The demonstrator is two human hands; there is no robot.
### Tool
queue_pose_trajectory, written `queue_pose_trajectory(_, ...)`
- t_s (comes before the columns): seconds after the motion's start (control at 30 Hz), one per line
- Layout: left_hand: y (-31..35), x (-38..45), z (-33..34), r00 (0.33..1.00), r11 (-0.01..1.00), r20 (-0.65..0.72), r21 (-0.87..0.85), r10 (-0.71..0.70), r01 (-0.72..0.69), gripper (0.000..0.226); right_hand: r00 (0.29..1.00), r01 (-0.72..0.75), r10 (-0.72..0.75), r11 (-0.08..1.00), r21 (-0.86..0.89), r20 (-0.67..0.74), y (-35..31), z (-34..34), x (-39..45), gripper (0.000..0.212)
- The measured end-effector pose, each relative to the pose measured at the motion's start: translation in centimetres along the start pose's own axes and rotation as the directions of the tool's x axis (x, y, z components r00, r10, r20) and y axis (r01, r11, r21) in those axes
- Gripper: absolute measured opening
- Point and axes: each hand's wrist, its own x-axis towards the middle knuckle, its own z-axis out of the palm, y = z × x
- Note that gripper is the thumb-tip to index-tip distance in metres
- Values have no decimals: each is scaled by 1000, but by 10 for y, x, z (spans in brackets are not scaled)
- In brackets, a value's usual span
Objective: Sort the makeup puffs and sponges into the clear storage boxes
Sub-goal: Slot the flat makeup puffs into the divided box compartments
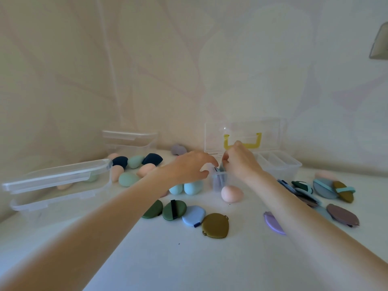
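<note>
A small clear box (219, 182) stands mid-table with dark puffs upright inside it. My left hand (190, 166) curls against its left side. My right hand (239, 160) pinches a teal puff (220, 169) at the box's top. Flat puffs (184, 215) in green, blue and olive lie in front. A pink egg sponge (232, 193) rests right of the small box, and two light blue sponges (185, 188) lie left of it. More sponges (136, 164) in navy, mint and peach sit further left.
A large clear box with a yellow handle (243, 141) stands open behind my hands. Two clear boxes (56, 185) with lids sit at the left, another (130, 141) at the back. A pile of strapped puffs (323, 190) lies right; a lilac puff (273, 223) by my right forearm.
</note>
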Motion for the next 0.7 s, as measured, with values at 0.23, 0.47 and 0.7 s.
queue_pose_trajectory(0.23, 8, -31, -4, 999, 1000, -32, -23, -11, 10, 32, 986, 144, -130, 979, 142, -104, -3, -26, -42, 22)
queue_pose_trajectory(0.47, 11, -74, 6, 930, 989, 352, 135, -107, 62, 43, 818, 246, -239, 968, 58, 523, -18, -12, -92, 23)
queue_pose_trajectory(0.7, 11, -79, 12, 950, 997, 303, 2, -74, 77, 42, 811, 317, -280, 948, 15, 513, -19, -5, -106, 28)
